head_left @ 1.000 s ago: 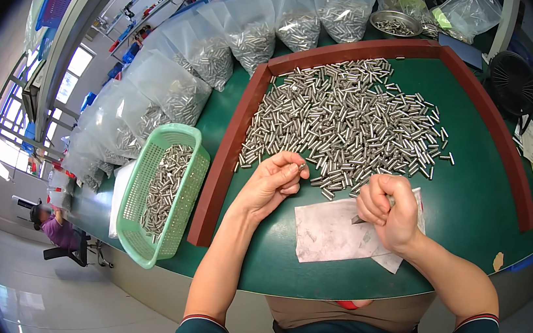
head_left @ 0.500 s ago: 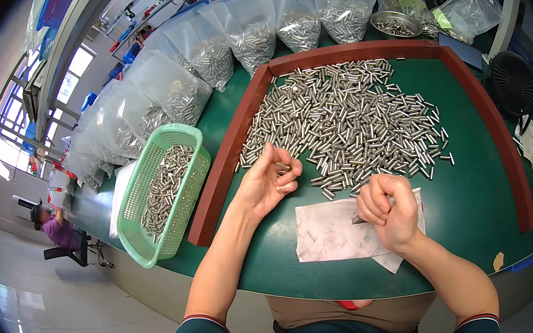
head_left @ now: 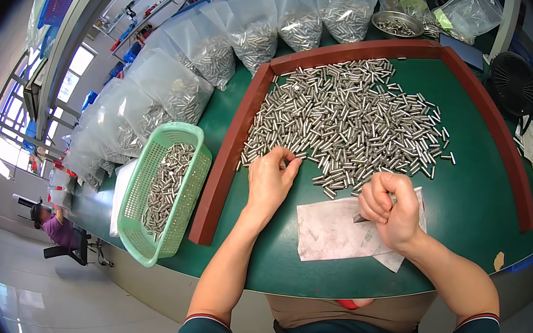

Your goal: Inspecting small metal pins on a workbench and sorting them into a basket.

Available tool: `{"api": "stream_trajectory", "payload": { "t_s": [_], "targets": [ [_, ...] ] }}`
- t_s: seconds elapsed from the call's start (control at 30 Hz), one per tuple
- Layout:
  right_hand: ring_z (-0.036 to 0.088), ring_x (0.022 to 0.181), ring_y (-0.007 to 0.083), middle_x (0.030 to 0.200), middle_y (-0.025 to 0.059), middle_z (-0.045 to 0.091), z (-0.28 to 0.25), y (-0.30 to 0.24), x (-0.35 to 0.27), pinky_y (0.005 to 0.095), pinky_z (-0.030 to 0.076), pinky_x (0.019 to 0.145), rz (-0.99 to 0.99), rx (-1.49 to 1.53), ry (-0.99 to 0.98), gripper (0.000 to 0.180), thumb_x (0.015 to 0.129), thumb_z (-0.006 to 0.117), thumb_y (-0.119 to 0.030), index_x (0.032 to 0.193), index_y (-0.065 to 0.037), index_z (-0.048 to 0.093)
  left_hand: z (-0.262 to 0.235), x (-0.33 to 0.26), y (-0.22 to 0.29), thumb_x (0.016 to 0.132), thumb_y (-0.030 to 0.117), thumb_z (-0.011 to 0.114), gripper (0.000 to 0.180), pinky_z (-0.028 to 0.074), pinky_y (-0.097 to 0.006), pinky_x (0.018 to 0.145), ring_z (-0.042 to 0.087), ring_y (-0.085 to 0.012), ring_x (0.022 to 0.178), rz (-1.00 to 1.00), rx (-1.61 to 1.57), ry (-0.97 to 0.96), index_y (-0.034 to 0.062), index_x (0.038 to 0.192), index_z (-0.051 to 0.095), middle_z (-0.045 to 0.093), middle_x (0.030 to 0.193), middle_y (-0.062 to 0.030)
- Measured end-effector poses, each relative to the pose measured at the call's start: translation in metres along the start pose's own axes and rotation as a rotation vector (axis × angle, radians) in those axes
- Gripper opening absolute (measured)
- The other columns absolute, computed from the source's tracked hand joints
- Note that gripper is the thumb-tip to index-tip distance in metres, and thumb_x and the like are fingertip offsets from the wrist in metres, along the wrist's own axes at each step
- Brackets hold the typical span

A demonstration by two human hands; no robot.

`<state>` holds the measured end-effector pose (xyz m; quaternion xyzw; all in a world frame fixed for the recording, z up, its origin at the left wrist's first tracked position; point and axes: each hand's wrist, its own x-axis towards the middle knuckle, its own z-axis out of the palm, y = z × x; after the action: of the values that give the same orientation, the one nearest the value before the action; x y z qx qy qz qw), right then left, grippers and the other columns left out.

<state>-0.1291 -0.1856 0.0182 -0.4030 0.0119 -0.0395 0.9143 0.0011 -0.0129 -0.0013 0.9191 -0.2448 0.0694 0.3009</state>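
A broad pile of short metal pins (head_left: 352, 110) lies loose on the green tabletop (head_left: 269, 259). My left hand (head_left: 269, 183) is at the pile's near left edge, back turned up. Its fingers are bent down with the thumb close to them; whatever they hold is hidden beneath. My right hand (head_left: 392, 207) makes a fist above a smudged whitish cloth or paper sheet (head_left: 324, 235). From the bottom of that fist a dark, tapered piece (head_left: 358, 218) sticks out; the rest of it is covered by the fingers.
A reddish-brown raised border (head_left: 217, 194) frames the pile on the left, back and right. Left of it stands a green plastic basket (head_left: 172, 241) holding pins. Clear bags of pins (head_left: 255, 30) line the back, beside a round metal dish (head_left: 397, 25). A black fan (head_left: 512, 83) stands at the right.
My left hand has rolled from palm up, with a pin showing in its fingers, to palm down at the pile's edge. The right fist has hardly moved.
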Motion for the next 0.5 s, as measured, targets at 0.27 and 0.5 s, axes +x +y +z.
{"api": "stream_trajectory", "payload": {
  "t_s": [0.27, 0.5],
  "targets": [
    [0.02, 0.038, 0.0069, 0.043, -0.0013, 0.026, -0.002, -0.001, 0.0, 0.0231, 0.018, 0.039, 0.006, 0.002, -0.009, 0.032, 0.08, 0.032, -0.015, 0.049, -0.01, 0.026, -0.016, -0.002, -0.009, 0.079, 0.007, 0.057, 0.009, 0.027, -0.016, 0.045, 0.029, -0.0033, 0.05, -0.581, -1.743, -0.493, 0.0073, 0.076, 0.048, 0.05, 0.077, -0.0068],
    [0.02, 0.038, 0.0067, 0.043, -0.0016, 0.025, -0.002, 0.0, 0.0, 0.0229, 0.018, 0.038, 0.005, 0.005, -0.003, 0.033, 0.081, 0.032, -0.016, 0.049, -0.01, 0.026, -0.013, -0.001, -0.014, 0.081, 0.005, 0.054, 0.009, 0.029, -0.017, 0.047, 0.032, -0.0049, 0.053, -0.559, -1.724, -0.546, 0.0043, 0.09, 0.053, 0.051, 0.078, -0.0062]
  ]
}}
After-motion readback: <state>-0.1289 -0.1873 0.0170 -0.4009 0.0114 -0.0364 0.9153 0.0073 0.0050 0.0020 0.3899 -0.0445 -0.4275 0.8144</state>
